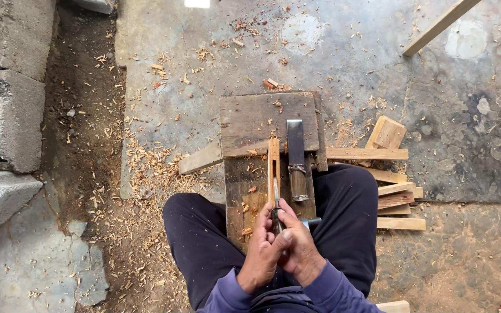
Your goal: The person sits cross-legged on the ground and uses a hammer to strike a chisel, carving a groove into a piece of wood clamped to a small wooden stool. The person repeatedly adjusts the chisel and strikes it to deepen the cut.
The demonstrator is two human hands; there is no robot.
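My left hand and my right hand are clasped together around the handle of a thin tool, a chisel or knife, whose blade points away from me. The blade tip rests on a narrow pale wooden stick lying lengthwise on a weathered wooden bench. A broad cleaver-like blade with a bound handle lies on the bench just right of the stick. The bench runs between my dark-trousered knees.
Several cut wooden pieces are stacked by my right leg, with a wooden block and a long slat beyond. Shavings litter the ground on the left. Concrete blocks stand at the far left. A timber batten lies top right.
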